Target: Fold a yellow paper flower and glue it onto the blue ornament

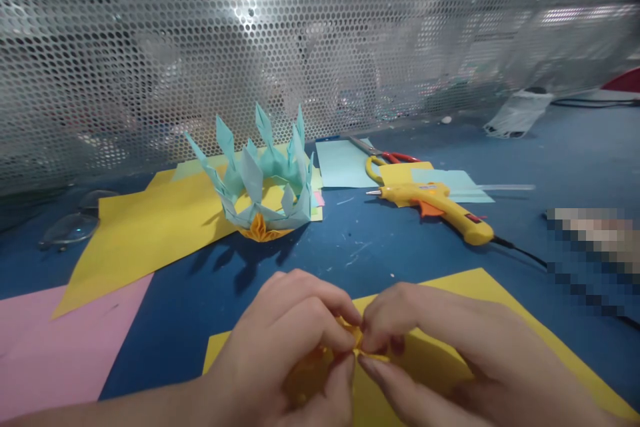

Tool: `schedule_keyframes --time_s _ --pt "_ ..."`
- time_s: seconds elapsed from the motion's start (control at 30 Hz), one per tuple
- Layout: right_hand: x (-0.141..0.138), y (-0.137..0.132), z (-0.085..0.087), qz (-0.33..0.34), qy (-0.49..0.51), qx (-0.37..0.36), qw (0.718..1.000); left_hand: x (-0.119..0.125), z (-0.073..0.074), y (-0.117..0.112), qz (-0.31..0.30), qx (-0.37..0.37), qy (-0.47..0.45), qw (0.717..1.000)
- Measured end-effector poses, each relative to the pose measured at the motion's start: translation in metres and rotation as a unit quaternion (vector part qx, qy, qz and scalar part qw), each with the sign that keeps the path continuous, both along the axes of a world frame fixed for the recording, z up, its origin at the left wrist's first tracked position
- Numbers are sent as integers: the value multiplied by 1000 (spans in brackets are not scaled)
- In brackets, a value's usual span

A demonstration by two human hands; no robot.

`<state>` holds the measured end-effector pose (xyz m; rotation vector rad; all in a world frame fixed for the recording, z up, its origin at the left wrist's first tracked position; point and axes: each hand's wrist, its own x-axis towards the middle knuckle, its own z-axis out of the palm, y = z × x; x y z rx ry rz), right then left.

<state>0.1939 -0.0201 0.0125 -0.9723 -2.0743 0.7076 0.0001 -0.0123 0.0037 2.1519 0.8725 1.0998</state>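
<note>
Both my hands are close together at the bottom middle, over a yellow paper sheet [480,300]. My left hand [290,333] pinches a small folded yellow paper piece [356,335] between thumb and fingers. From the other side, my right hand [450,340] pinches the same piece, its thumb below and fingers above. Most of the piece is hidden by my fingers. Beyond my hands stands a light-blue folded paper crown [253,177] with pointed tips. An orange-yellow pleated paper ornament [263,228] sits at its front lower edge.
A yellow glue gun [425,200] with a black cord lies right of the crown, near red-handled scissors [385,155]. Yellow sheets [145,227] and a pink sheet [65,340] lie left, by eyeglasses [73,227]. A perforated metal panel [320,33] rises behind.
</note>
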Motion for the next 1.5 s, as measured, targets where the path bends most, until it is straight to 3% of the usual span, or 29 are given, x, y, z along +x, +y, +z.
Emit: schedule_keyframes --time_s 0.2,0.4,0.53,0.67,0.77,0.83,1.0,1.1,1.17,1.3,1.5 --pt "1 3 -6 17 -36 29 999 0 -2 5 3 26 26 999" --pt "0 -2 -3 19 -56 0 998 -1 3 4 -20 49 45 998" --pt "1 5 3 -11 -23 -58 998 -3 3 7 46 6 53 998" --pt "-1 14 0 -78 81 -167 980 -3 0 11 89 -46 -35 994" --pt "-1 16 -4 -112 114 -190 969 -1 0 11 38 -132 -127 982" --pt "-2 15 -4 -97 113 -213 966 0 1 10 7 -184 -171 968" --pt "-4 16 1 -54 142 -304 940 -1 2 10 -1 -276 -217 936" --pt "-5 17 1 -63 127 -296 945 -1 0 9 -39 -324 -237 915" --pt "-4 16 0 -76 109 -276 952 -1 -1 9 -60 -321 -235 915" --pt "-3 15 0 -93 107 -248 958 0 -1 11 -42 -283 -181 941" --pt "-5 16 7 -54 178 -279 942 -1 2 8 -54 -345 -193 917"
